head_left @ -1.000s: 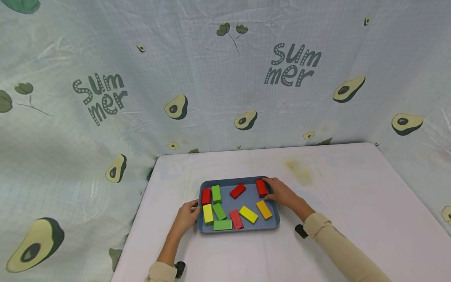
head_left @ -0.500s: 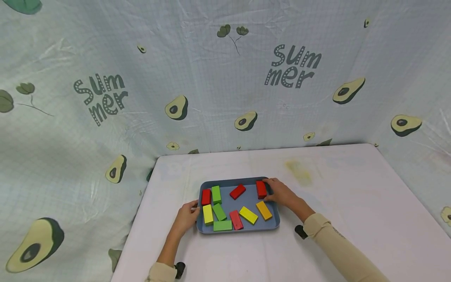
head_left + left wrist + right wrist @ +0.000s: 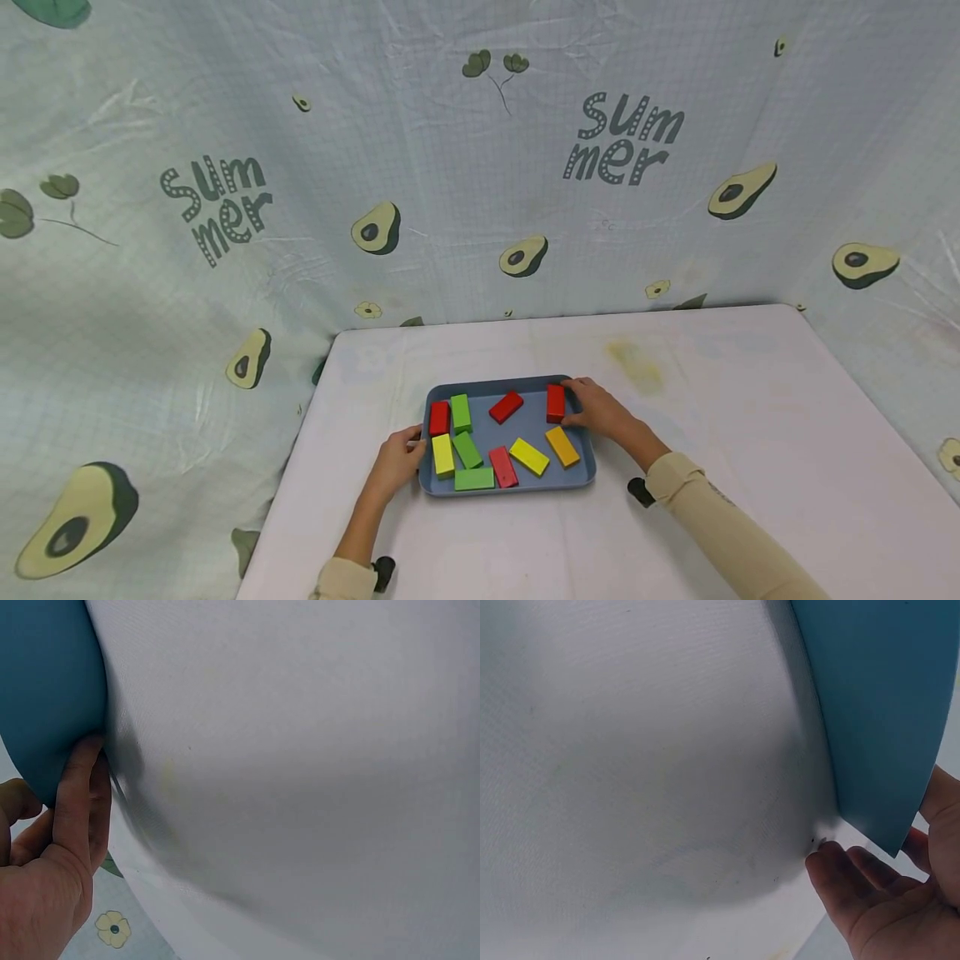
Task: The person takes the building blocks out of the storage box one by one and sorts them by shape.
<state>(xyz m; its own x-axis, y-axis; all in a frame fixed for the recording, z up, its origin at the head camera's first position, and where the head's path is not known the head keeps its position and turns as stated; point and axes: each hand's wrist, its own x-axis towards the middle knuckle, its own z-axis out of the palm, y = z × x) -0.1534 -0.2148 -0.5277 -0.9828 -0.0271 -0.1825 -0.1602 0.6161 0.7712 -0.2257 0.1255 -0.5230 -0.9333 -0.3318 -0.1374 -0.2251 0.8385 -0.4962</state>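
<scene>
A blue-grey tray (image 3: 480,435) lies on the table with several coloured blocks in it. My left hand (image 3: 397,460) grips the tray's left edge; in the left wrist view its fingers (image 3: 73,802) lie against the outer wall. At the right end, my right hand (image 3: 597,409) reaches over the rim and pinches a red block (image 3: 555,404) between thumb and index finger. The other fingers (image 3: 836,877) stay outside the tray in the right wrist view, where the rim hides that block. Beside it lies an orange block (image 3: 562,447).
Also in the tray are a red block (image 3: 506,407) at the back, a yellow block (image 3: 529,457), a pinkish-red block (image 3: 503,467), and red, yellow and green blocks on the left. A white cloth covers the table (image 3: 712,375). Behind hangs a printed curtain (image 3: 450,150).
The red block at my right hand has turned from a slight slant to nearly straight. My left hand, the tray and the other blocks have stayed in place.
</scene>
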